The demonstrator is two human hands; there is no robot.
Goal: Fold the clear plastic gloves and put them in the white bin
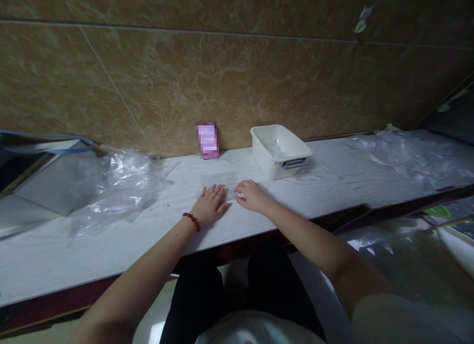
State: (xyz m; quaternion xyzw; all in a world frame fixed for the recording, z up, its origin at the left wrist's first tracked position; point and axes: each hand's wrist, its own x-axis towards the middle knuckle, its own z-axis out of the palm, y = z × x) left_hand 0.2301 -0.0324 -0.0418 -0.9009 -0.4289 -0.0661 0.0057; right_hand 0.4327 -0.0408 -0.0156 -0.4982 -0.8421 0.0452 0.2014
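A small piece of clear plastic film [222, 178] lies flat on the white wood-grain tabletop. My left hand [208, 204], with a red bead bracelet at the wrist, rests palm down at the film's near left part, fingers stretched out. Close by on the right, my right hand [252, 196] has its fingers curled and thumb drawn in at the film's right edge. What lies between those fingertips is too faint to make out. Behind the right hand stands a cream plastic bin [263, 156] with clear material inside.
A phone [208, 140] with a lit, blurred screen leans against the brown marbled wall. Crumpled clear plastic [128, 186] lies at left beside a white box [48, 181]. More clear plastic [411, 159] covers the right part of the table [148, 243]. The table's front edge runs close below my hands.
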